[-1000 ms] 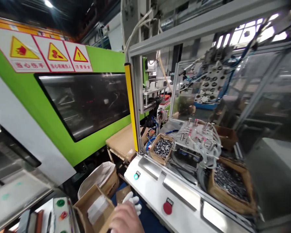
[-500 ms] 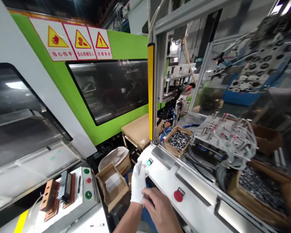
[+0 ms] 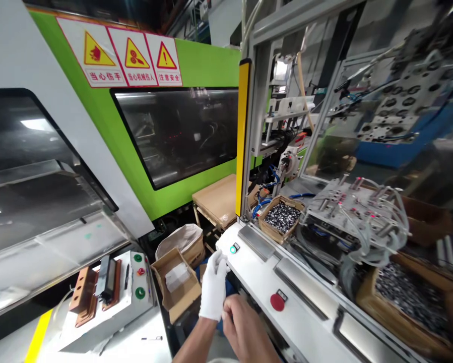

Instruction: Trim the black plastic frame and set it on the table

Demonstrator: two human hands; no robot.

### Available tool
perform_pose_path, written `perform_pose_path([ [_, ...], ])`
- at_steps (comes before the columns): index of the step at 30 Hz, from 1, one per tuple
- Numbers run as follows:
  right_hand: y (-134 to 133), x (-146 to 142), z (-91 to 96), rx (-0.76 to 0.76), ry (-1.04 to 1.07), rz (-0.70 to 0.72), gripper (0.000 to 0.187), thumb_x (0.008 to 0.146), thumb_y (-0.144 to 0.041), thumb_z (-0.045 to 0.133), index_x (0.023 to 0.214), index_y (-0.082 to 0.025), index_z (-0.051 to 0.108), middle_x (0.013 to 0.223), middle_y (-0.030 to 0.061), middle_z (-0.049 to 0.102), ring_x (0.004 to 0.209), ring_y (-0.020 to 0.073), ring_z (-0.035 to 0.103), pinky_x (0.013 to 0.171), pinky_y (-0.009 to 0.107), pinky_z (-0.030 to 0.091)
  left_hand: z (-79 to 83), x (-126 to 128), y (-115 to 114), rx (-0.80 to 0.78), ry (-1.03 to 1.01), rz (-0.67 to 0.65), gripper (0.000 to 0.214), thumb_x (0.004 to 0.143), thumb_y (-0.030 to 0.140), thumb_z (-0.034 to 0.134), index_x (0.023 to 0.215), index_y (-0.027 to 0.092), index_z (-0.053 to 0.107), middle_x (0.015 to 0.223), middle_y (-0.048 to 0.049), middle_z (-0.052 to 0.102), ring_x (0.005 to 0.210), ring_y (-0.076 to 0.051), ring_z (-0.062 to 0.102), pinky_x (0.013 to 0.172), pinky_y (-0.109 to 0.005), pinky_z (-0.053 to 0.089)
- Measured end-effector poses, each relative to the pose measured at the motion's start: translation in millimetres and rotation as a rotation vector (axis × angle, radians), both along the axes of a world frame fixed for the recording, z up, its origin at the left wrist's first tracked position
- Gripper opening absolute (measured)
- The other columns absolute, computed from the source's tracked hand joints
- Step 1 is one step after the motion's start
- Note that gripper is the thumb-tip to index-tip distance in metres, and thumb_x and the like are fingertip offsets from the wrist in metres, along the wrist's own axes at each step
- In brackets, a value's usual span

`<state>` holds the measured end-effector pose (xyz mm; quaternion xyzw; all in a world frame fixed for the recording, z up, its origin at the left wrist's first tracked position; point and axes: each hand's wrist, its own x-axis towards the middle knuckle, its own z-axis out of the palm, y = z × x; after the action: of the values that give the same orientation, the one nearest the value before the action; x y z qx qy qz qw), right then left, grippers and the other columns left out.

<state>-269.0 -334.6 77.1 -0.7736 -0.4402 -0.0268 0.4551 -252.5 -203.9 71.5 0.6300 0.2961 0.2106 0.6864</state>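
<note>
A white glove [image 3: 212, 297] covers my left hand [image 3: 214, 282], which is held up in front of the machine's white ledge with its fingers loosely bent and nothing in them. My right hand [image 3: 245, 320] is bare. Its fingers are curled against the glove's cuff at my left wrist and pinch the edge; the fingertips are partly hidden. Just beyond the gloved fingers, a lit green button [image 3: 233, 249] sits on the white ledge [image 3: 256, 275].
A red button [image 3: 277, 302] is on the ledge to the right. Cartons of small dark parts [image 3: 282, 218] stand behind the machine frame. An open cardboard box [image 3: 175, 297] is low on the left, beside a control box [image 3: 133, 292] with green and red knobs. Warning signs [image 3: 135, 58] mark the green machine.
My right hand has curled its fingers more tightly at the glove's cuff, where they were more stretched before. The view has shifted slightly, moving the machines a little to the right.
</note>
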Motion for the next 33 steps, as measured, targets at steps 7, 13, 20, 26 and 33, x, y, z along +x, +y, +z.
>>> perform_pose_path([
  [7,11.0,-1.7,-20.1,0.105,0.012,-0.089,0.014,0.081,-0.008,0.048,0.082,-0.022,0.053,0.073,0.0010,0.062,0.065,0.0151,0.063,0.062,0.024,0.049,-7.9,-3.6,3.0,0.072,0.047,-0.018,0.041,0.089,0.044,0.053,0.123,0.022,0.055,0.120,-0.0081,0.068,0.103,-0.019,0.063,0.098,-0.034,0.047],
  [13,-0.1,8.9,-3.8,0.084,0.228,0.073,0.028,0.087,-0.009,0.047,0.102,-0.022,0.067,0.097,0.0042,0.070,0.091,0.0157,0.068,0.082,0.022,0.052,-18.4,-4.3,6.2,0.026,0.098,-0.098,0.039,0.085,0.033,0.054,0.121,0.017,0.059,0.115,-0.0124,0.071,0.084,-0.017,0.063,0.084,-0.034,0.051],
  [20,0.9,8.9,-1.1,-0.008,0.270,0.084,0.014,0.081,-0.013,0.060,0.090,-0.020,0.069,0.081,0.0014,0.067,0.070,0.0140,0.065,0.068,0.021,0.051,-20.9,-12.7,12.7,0.116,0.117,-0.162,0.037,0.087,0.026,0.049,0.122,0.020,0.057,0.123,-0.0103,0.068,0.110,-0.020,0.063,0.100,-0.036,0.048],
  [26,5.8,7.1,-11.8,-0.092,0.101,0.007,0.009,0.085,-0.012,0.062,0.080,-0.020,0.061,0.077,-0.0018,0.062,0.069,0.0120,0.062,0.066,0.021,0.045,-17.4,-12.7,15.7,0.219,0.161,-0.176,0.038,0.087,0.023,0.047,0.124,0.019,0.058,0.124,-0.0098,0.068,0.117,-0.019,0.062,0.104,-0.035,0.046],
  [33,21.3,12.7,-30.0,-0.065,-0.362,-0.387,0.021,0.090,-0.014,0.039,0.071,-0.024,0.042,0.059,-0.0023,0.050,0.051,0.0161,0.057,0.051,0.029,0.036,-32.3,-13.0,12.4,0.363,0.182,-0.080,0.038,0.093,0.030,0.043,0.129,0.024,0.055,0.130,-0.0076,0.066,0.124,-0.020,0.059,0.112,-0.038,0.040],
])
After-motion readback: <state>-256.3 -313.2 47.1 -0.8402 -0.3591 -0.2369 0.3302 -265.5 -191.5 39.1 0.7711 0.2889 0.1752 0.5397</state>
